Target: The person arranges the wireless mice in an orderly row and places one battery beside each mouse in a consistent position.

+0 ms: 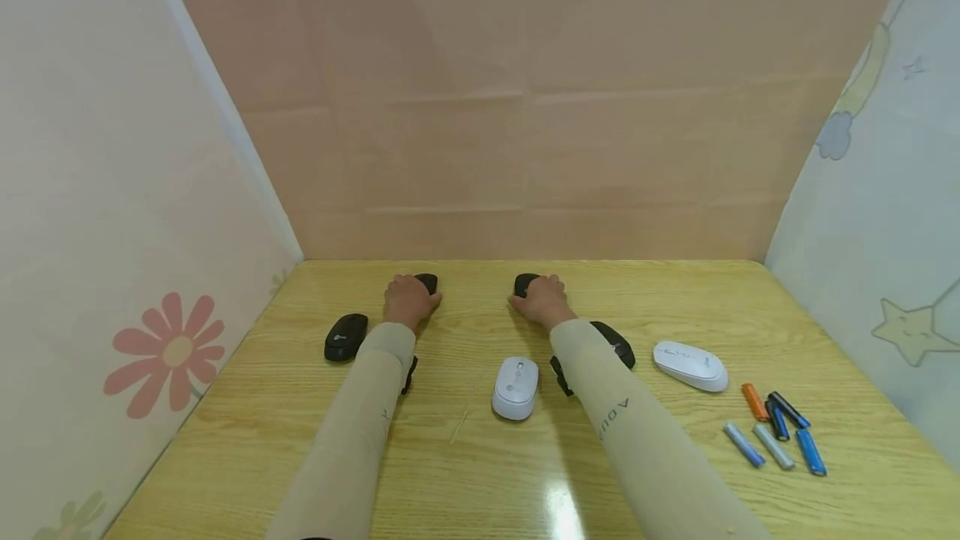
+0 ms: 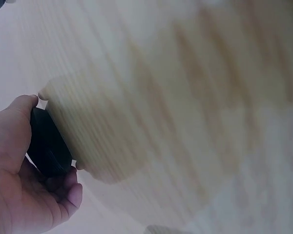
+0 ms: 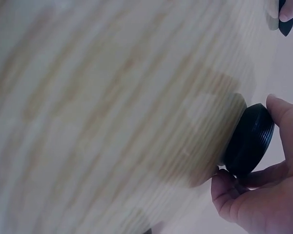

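Observation:
Near the back edge of the table, my left hand point(image 1: 408, 300) grips a black computer mouse point(image 1: 428, 282). In the left wrist view its thumb and fingers curl around the sides of that mouse point(image 2: 49, 144). To the right, also at the back, my right hand point(image 1: 543, 302) holds another black mouse point(image 1: 524, 283). The right wrist view shows thumb and fingers on opposite sides of this mouse point(image 3: 250, 139). A third black mouse point(image 1: 347, 337) lies left of the left forearm. A fourth black mouse point(image 1: 617, 345) is partly hidden behind the right sleeve.
One white mouse point(image 1: 515, 388) lies between the forearms, and another white mouse point(image 1: 690, 365) sits farther right. Several batteries, including an orange battery point(image 1: 754, 402) and a blue battery point(image 1: 811, 452), lie at the right. Walls bound the wooden table point(image 1: 465, 490) at the back and sides.

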Demonstrator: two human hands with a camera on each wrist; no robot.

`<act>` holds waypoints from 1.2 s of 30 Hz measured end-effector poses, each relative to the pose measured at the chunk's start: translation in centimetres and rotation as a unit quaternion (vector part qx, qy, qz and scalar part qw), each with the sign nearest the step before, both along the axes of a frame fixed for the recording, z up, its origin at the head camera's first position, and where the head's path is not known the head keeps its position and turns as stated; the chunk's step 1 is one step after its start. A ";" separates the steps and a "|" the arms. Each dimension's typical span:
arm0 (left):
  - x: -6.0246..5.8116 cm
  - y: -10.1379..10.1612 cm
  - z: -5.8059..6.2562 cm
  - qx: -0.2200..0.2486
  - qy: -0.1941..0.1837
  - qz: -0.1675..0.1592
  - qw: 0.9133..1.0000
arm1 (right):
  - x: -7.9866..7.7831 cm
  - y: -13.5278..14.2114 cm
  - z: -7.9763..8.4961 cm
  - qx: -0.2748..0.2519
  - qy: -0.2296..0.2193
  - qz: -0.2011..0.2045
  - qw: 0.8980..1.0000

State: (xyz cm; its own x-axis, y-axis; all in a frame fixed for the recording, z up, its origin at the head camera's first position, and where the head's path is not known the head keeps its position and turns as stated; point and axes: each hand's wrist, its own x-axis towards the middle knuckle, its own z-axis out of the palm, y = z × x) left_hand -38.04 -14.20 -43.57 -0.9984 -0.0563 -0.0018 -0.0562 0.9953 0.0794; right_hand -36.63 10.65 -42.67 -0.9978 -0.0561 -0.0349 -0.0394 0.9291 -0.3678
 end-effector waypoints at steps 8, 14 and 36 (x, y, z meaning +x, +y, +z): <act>0.0 0.1 -0.1 -0.004 -0.005 0.001 1.000 | 0.2 0.2 0.7 -0.010 0.005 0.005 1.000; -0.1 0.0 0.0 -0.005 -0.004 0.002 1.000 | -0.2 0.6 2.0 -0.014 0.009 0.010 1.000; 0.0 0.2 0.0 -0.023 0.008 -0.005 1.000 | 4.0 4.9 8.2 -0.005 0.028 0.063 0.998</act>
